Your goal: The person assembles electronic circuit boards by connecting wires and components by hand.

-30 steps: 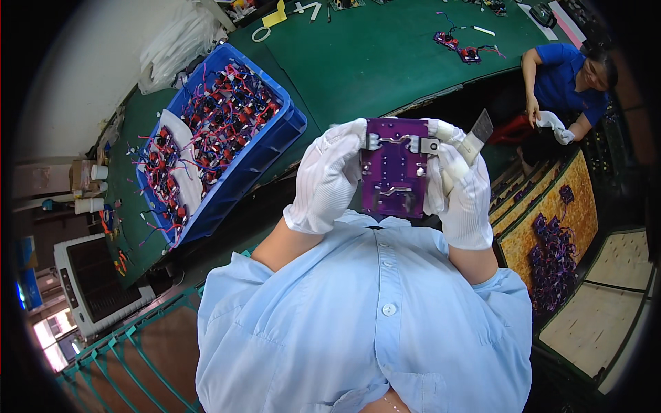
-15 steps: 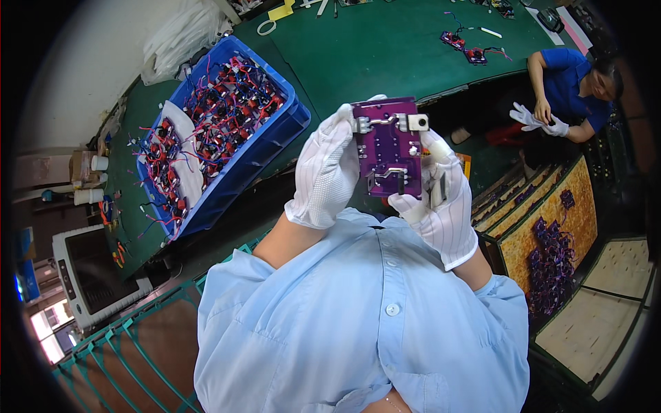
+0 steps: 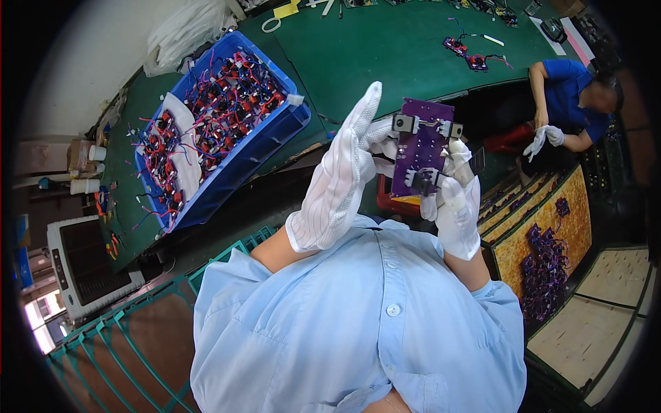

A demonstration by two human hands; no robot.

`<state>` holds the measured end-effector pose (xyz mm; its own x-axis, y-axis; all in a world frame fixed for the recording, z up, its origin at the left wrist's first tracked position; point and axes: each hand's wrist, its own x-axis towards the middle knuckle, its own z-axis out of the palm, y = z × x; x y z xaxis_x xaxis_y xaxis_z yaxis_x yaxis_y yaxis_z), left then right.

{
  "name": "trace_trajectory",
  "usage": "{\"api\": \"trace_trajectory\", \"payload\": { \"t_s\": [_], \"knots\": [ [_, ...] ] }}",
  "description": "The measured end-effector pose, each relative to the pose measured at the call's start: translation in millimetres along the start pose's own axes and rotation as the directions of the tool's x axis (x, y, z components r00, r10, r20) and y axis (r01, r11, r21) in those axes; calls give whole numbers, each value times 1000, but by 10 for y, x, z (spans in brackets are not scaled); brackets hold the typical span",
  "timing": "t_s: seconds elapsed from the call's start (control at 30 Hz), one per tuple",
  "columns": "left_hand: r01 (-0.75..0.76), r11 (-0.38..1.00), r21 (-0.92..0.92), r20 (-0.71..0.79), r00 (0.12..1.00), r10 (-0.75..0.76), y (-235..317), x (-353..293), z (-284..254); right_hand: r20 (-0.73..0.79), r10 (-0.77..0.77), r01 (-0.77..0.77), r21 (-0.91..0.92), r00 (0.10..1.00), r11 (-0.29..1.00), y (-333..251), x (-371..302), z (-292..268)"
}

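Note:
A purple circuit board [image 3: 418,148] with metal clips or brackets along its edges is held up in front of my chest, its soldered face toward me. My right hand [image 3: 460,213], in a white striped glove, grips it by the lower right edge. My left hand [image 3: 337,175], gloved alike, is beside the board's left edge with its fingers apart and some pointing up. A few left fingertips come close to the board or pass behind it; whether they touch it I cannot tell.
At left on the green table [image 3: 358,48] stands a blue crate [image 3: 258,148] full of wired boards, with a white sheet among them. Two wired boards [image 3: 476,63] lie far right. A co-worker in blue [image 3: 575,89] sits at right, above panels [image 3: 575,227] holding a purple board pile [image 3: 547,272].
The board has moved right and turned slightly. My left hand has opened and let go of its left side, while my right hand still holds it. The co-worker's hands have shifted.

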<state>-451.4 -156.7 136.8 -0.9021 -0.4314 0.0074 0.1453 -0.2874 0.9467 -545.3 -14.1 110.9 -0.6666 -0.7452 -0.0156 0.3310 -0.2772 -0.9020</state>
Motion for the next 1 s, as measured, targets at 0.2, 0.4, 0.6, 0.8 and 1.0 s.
{"api": "trace_trajectory", "payload": {
  "t_s": [0.2, 0.4, 0.6, 0.8, 1.0],
  "knots": [
    [-108, 962, 249, 67, 993, 95, -85, 42, 8, -8, -64, 64, -22, 998, 998, 28, -9, 104],
    [-125, 992, -30, 21, 992, 125, -109, 84, 53, -14, 23, -25, -118, 1000, 993, -58, 20, 144],
    [-66, 989, -132, -90, 994, 54, -136, 71, -19, -130, -35, 52, 130, 991, 990, 81, 51, 47],
    [0, 966, -258, -98, 995, -26, -113, 17, -110, -138, 38, -16, 157, 990, 987, 121, 89, 133],
    [94, 903, -418, -98, 984, -148, -92, 15, -244, 49, 24, -44, 448, 999, 893, 252, 170, 167]
  ]
}}
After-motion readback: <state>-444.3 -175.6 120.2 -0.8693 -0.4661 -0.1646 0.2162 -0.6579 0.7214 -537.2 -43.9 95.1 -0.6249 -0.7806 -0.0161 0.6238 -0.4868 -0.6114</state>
